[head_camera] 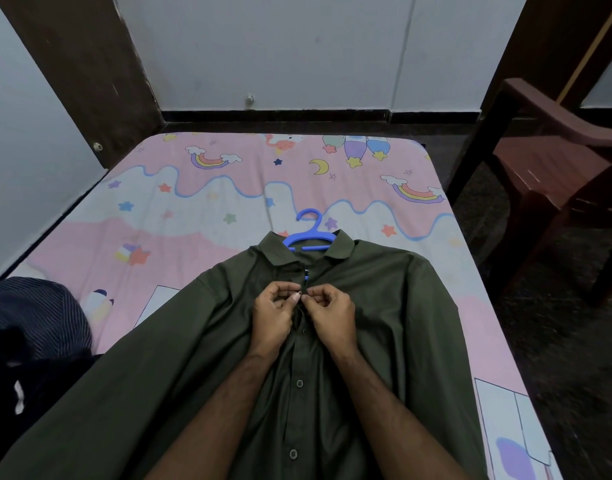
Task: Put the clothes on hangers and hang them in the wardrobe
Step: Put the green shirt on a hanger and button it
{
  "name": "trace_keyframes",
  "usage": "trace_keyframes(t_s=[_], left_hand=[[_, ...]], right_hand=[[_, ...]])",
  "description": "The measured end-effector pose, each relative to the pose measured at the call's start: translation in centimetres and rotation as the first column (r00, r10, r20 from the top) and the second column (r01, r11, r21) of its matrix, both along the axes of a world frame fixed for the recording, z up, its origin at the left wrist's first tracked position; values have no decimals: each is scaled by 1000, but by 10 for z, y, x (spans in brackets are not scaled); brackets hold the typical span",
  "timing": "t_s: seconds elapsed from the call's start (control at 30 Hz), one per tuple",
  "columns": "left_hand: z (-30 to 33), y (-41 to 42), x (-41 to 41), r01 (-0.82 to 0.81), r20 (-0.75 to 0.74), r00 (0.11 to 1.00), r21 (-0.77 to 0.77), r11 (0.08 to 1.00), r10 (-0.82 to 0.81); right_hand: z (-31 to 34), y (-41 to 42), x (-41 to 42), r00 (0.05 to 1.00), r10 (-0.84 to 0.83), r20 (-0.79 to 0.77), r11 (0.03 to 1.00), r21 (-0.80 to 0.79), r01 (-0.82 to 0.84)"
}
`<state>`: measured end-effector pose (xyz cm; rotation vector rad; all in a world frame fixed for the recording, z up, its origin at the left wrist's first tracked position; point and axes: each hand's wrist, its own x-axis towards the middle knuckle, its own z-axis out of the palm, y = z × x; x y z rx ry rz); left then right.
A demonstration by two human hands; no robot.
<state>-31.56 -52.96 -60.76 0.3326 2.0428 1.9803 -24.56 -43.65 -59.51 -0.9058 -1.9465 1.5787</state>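
The green shirt (384, 306) is lying flat on the bed (193, 202), front side up, with the collar pointing away from the person. A blue hanger (309, 233) is already sitting inside the shirt; only its hook and the top of its shoulders are showing above the collar. Just below the collar, both hands are working at the front strip of the shirt. The left hand (275, 315) is pinching the cloth edge with curled fingers, and the right hand (332, 313) is pinching the other edge, with a small button (301, 292) between the two thumbs. Two more buttons are showing lower on the front, and they look closed.

The step in hand seems to be closing the upper button, so that the shirt is not slipping off the hanger later. To do it well, the person is needing to keep one edge tight, push the button fully through its hole, and not pull the collar sideways, because this could shift the hanger inside. After this the shirt must be lifted by the hook, I think.

Left of the shirt, a dark striped garment (37, 317) is waiting in a heap at the bed edge. Right of the shirt, beyond the bed, a brown plastic chair (554, 161) is standing on the floor. No wardrobe is clearly showing.
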Motion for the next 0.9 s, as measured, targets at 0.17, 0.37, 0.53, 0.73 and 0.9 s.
trace_keyframes(t_s=[0.17,0.37,0.53,0.73,0.9], left_hand=[[6,1,3,-12,-5,1000,-3,1000,12],[12,-1,3,-10,57,998,42,999,8],[20,1,7,-3,16,1000,39,999,3],[5,0,0,-68,-15,998,-58,996,68],[14,-1,3,-35,115,993,87,996,25]], right_hand=[[0,4,3,998,63,1,998,-20,-63],[0,3,7,994,105,-26,994,-40,-106],[2,2,11,991,112,-78,989,-86,-119],[5,3,10,990,120,-71,984,-121,-128],[1,1,4,997,52,-64,992,-109,-59]])
